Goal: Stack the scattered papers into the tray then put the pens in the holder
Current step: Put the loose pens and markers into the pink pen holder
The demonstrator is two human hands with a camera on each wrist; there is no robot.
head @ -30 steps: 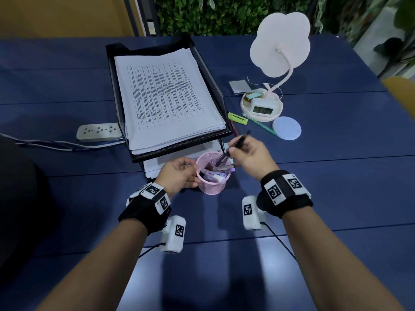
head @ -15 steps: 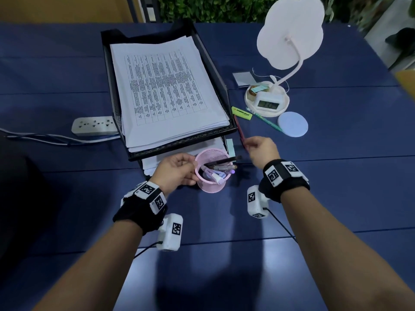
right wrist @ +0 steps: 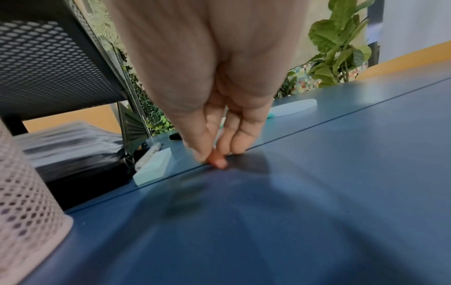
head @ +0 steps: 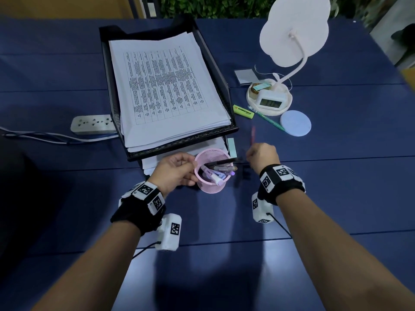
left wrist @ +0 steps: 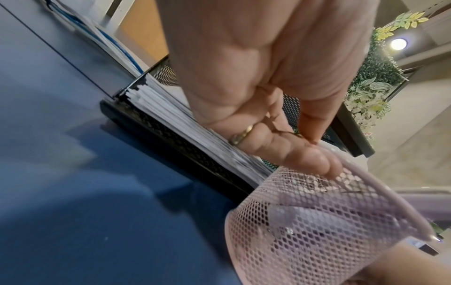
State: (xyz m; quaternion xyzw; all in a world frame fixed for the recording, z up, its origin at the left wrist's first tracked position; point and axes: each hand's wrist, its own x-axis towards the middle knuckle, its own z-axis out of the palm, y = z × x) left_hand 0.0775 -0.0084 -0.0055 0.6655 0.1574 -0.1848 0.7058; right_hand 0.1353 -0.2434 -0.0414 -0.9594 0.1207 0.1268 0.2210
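A pink mesh pen holder [head: 212,187] stands in front of the black mesh tray [head: 112,86], with several pens [head: 221,163] leaning in it. My left hand [head: 177,171] grips the holder's rim [left wrist: 324,212] from the left. To the holder's right, my right hand [head: 260,154] pinches the near end of a red pen [head: 253,133] that lies blurred on the table; the right wrist view shows the thumb and fingers closed on its red end [right wrist: 217,161]. A thick stack of printed papers [head: 166,86] fills the tray. A yellow highlighter [head: 243,111] and a green pen [head: 268,120] lie to the right.
A white flower-shaped lamp [head: 292,30] with a clock base [head: 269,102] and a pale round coaster [head: 295,123] sit at the right. A white power strip [head: 93,124] with cables lies left of the tray. A pale eraser [head: 231,147] lies beside the holder.
My right hand dropped the black pen into the holder, moved right and took hold of the red pen on the table. The left hand stayed on the holder.
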